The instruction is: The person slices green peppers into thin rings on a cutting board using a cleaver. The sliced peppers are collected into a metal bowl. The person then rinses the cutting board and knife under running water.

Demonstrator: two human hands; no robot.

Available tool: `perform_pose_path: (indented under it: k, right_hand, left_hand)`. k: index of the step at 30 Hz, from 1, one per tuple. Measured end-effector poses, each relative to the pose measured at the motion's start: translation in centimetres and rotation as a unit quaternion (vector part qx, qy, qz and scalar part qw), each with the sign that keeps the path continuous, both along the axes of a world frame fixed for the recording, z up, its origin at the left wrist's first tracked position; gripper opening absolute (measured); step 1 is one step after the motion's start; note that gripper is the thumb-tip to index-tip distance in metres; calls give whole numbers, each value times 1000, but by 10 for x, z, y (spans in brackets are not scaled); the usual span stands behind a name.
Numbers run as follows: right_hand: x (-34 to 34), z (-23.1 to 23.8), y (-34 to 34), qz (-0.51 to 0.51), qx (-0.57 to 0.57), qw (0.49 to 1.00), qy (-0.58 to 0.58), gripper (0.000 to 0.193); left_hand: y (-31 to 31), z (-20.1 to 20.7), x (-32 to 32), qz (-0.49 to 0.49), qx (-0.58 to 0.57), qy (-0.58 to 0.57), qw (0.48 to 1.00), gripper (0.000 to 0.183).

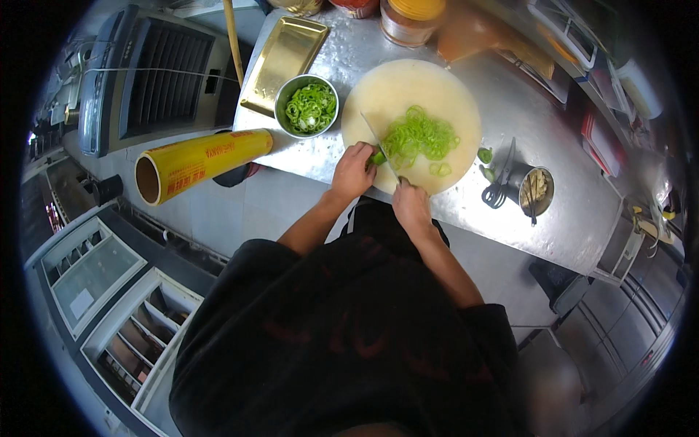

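Knife (377, 138) first: the right hand (412, 204) is wrapped round its handle, the thin blade slanting away toward the upper left, just beside the left hand (354, 171). That left hand pinches a green pepper piece (378, 156) near the left edge of the round cutting board (386, 84), the piece lying against the blade. Immediately right of the blade, a loose heap of pepper rings (422, 136) spreads across the board, a few lying apart at its lower side.

Left of the board, near it, a steel bowl (291, 130) holds more sliced green pepper (311, 108); a gold rectangular tray (287, 58) lies beyond. Right of the board, black-handled scissors (504, 177) rest beside two green scraps (486, 156) and a metal container (520, 183) with pale contents, too small to identify. All stand on the metal table (568, 233). At its left end, a yellow roll (207, 164) juts out; a yellow-lidded jar (408, 29) stands behind the board.
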State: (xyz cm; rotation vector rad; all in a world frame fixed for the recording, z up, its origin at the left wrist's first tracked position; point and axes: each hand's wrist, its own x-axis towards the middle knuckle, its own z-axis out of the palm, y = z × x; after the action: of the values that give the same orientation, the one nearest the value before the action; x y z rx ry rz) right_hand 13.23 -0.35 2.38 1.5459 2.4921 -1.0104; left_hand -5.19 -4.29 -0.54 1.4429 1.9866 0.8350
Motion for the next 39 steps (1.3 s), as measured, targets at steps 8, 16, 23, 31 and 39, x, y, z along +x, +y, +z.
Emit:
perform_pose_path:
  k: [8,16,23,31,39]
  right_hand:
    - [32,59,-13,-10,-77,997,-30,26]
    - [32,67,-11,4,-85,995,-47,22]
    - [0,1,-1,11,-28,998,-50,19]
    - [19,21,-12,-3,-2,1000,15,22]
    - [35,66,-13,-4,-94,995,-35,23]
  left_hand:
    - [1,0,0,5,-2,-8,1000,30]
    - [0,-3,1,4,-5,-3,1000,39]
    - [-1,1,3,2,9,-1,1000,32]
    - [-3,-2,6,35,23,-6,999,30]
    - [-2,-2,5,25,4,-15,1000,32]
